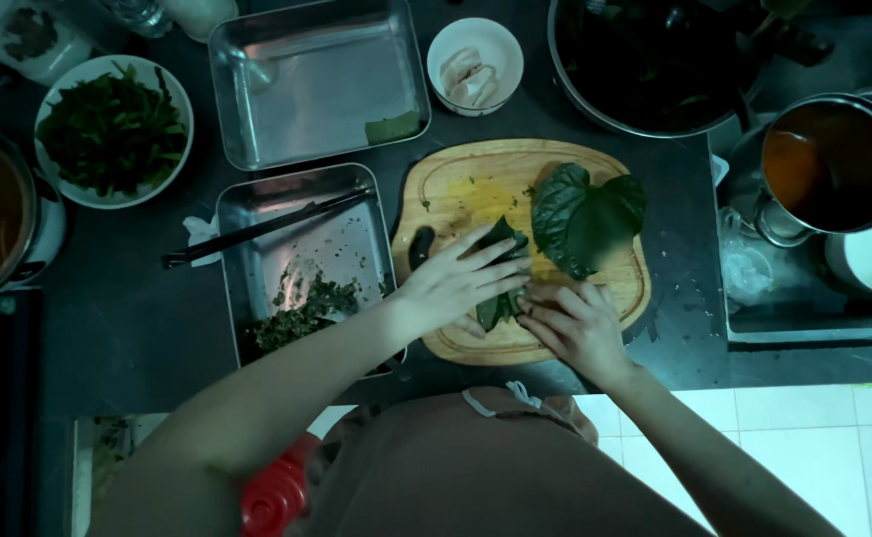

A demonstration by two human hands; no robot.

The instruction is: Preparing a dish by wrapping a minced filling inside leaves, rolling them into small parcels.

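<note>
While both hands meet at the centre of the frame over the wooden cutting board [476,194], they work on a folded green leaf [501,298]. The left hand [451,288] lies flat across the leaf with fingers spread and pressed down on it, not closed around it. The right hand [575,323] sits just below and to the right, its fingertips [527,306] curled together and pinching the leaf's edge. A large heart-shaped leaf [585,219] lies open on the board just above the hands. Left of the board, a metal tray [257,214] holds a dark chopped filling [307,308], with black chopsticks [267,227] resting across it. A second metal tray [317,85] sits above it, a small bowl [476,62] beside that, and a plate of chopped greens [113,129] at upper left.
</note>
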